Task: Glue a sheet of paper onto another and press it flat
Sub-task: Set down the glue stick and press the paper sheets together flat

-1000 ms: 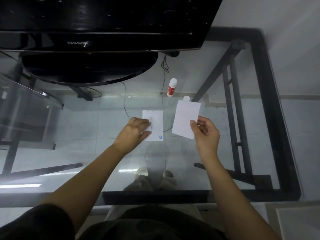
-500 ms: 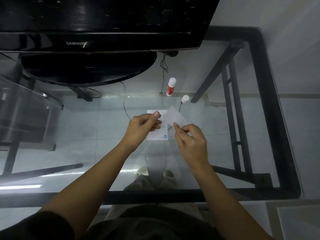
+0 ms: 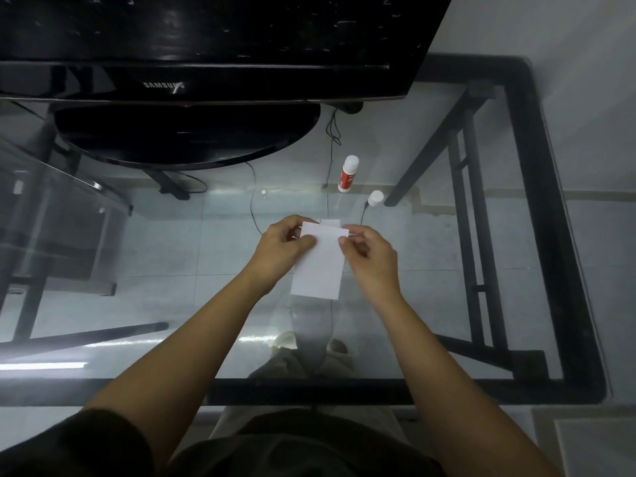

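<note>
A white sheet of paper (image 3: 320, 266) is gripped at its far corners by both hands above the glass counter (image 3: 430, 270): the left hand (image 3: 285, 247) is pinched on the far left corner with thumb on top, and the right hand (image 3: 370, 256) is pinched on the far right edge, fingers curled in. The sheet is held lengthwise, its near end pointing back toward the person. Just past its far edge a strip of a second sheet (image 3: 330, 222) is seen lying on the glass, mostly covered by the held one; whether the two are touching cannot be told. Farther back, a glue stick (image 3: 347, 174) with a red label is stood upright on the counter, and its white cap (image 3: 375, 197) is set apart just to the right of it, so the tube is left uncapped. A black monitor (image 3: 206, 46) on a round stand is placed at the far left of the counter. Thin cables (image 3: 332, 139) are seen running down behind the glass, and the floor tiles show through below.
</note>
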{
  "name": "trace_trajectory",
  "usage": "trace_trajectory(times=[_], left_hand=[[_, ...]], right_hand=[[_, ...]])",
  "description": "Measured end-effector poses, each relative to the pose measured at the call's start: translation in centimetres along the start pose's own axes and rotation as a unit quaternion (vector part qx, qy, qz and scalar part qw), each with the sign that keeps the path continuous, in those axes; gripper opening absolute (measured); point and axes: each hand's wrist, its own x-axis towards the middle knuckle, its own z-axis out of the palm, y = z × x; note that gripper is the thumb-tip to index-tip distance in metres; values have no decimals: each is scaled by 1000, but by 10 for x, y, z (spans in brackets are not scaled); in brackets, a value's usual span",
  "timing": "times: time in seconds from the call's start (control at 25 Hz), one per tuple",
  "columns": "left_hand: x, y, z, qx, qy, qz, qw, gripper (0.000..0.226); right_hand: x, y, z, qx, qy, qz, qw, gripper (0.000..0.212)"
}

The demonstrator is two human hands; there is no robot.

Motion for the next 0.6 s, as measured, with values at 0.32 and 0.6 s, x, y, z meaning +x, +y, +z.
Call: trace_trajectory(times=[0.32, 0.6], left_hand=[[14, -25, 9, 61, 148, 2, 987, 44], [30, -36, 13, 134, 167, 14, 977, 42]], right_hand=[[26, 3, 14, -4, 57, -11, 998, 23], [38, 11, 24, -44, 66, 6, 997, 34]])
